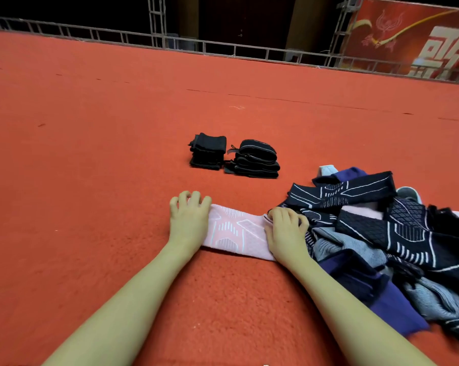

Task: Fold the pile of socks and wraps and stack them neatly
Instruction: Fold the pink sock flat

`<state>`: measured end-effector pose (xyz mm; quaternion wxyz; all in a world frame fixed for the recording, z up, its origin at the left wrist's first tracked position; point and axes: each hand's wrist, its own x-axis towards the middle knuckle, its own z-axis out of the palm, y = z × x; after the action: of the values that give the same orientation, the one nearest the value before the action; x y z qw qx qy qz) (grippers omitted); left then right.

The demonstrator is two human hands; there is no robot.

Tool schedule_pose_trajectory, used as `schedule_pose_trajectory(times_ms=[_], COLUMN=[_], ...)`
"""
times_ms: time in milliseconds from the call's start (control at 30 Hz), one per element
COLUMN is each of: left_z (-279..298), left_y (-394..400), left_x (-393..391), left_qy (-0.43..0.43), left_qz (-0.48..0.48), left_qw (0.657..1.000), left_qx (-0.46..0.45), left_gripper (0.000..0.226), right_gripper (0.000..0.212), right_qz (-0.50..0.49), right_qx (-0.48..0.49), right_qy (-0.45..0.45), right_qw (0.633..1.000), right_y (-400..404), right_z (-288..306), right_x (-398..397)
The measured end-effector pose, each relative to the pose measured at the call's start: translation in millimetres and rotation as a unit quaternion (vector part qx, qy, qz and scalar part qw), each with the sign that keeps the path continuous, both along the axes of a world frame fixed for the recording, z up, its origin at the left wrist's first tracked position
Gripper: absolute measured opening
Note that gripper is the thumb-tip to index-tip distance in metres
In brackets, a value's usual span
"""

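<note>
Our hands cover both ends of the pink wrap. The heap runs off the right edge, burying pieces beneath; the banner is blurred.

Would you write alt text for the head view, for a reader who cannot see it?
Two bare hands, left hand and right hand, press the ends of a pink patterned wrap flat on a red carpet. An unfolded pile lies right; two black folded stacks sit beyond.
</note>
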<state>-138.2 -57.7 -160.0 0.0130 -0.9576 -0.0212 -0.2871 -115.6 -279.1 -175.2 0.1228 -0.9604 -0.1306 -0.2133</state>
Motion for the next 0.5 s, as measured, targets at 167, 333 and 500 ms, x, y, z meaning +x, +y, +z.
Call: schedule_pose_trajectory(times_ms=[167,333,500], left_z=[-2,-14,-16], left_y=[-18,-44,-50], left_x=[1,-18,-27], left_qy=[0.120,0.310,0.292], left_qz=[-0.058,-0.050,-0.007], left_qw=[0.989,0.944,0.950], left_qx=[-0.064,-0.102,-0.113], left_gripper=[0.042,0.059,0.062], right_gripper=[0.024,0.029,0.008], right_qz=[-0.051,-0.045,-0.056], right_qx=[-0.007,-0.077,-0.077], right_qy=[-0.028,-0.082,-0.162], right_qw=[0.998,0.993,0.982], right_y=[0,0,-2], right_z=[0,0,4], right_x=[0,-11,-17])
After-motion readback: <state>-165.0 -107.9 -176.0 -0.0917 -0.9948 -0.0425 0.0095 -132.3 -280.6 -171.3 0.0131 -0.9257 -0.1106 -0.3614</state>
